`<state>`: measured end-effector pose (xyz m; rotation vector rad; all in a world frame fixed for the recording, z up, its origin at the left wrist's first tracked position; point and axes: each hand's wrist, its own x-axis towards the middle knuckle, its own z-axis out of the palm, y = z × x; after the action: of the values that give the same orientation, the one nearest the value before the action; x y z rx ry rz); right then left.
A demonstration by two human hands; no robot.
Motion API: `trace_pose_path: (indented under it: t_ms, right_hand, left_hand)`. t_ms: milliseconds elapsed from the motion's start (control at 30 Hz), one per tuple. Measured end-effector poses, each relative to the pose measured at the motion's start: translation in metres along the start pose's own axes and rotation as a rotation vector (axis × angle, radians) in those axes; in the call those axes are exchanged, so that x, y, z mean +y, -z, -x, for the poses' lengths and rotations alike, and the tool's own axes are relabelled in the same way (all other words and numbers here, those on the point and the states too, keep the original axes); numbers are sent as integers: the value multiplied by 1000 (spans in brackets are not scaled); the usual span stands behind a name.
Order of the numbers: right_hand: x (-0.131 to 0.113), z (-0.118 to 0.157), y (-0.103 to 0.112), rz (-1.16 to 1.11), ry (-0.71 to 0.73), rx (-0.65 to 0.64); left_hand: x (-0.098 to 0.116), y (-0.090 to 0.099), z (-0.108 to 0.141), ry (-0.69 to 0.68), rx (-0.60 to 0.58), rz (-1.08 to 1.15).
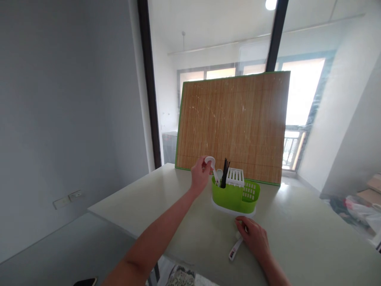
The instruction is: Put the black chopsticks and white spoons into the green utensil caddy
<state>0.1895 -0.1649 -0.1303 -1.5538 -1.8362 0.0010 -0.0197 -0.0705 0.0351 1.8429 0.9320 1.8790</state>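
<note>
Held up by its bowl in my left hand [200,173] is a white soup spoon [214,173], its handle pointing down into the left end of a green utensil caddy [226,198]. Those fingers are closed on it. Another white soup spoon [235,249] is low over the table in front of the caddy, with its patterned handle toward me. My right hand [253,234] curls over that spoon's bowl end, fingers closed around it and partly hiding it. Black chopsticks [224,173] and another pale spoon [219,174] stand in the caddy beside the left hand.
A white slotted rack [235,176] tops the caddy's middle, and a white tray [220,209] lies under it. Behind leans a bamboo mat board [232,127] with green edging. The pale table [143,202] has its near edge close to me. Glass panels rise beyond.
</note>
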Motion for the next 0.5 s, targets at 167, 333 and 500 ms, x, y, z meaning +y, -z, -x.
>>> trace_pose_path:
  t_ms: [167, 333, 500]
  right_hand:
    - [2, 1, 2, 10, -19, 8]
    - [4, 2, 2, 18, -27, 11]
    - [3, 2, 2, 22, -31, 14]
  left_hand:
    - [-22, -7, -34, 44, -78, -117]
    - [-54, -31, -27, 83, -208, -318]
    - [-76, -45, -18, 131, -253, -490]
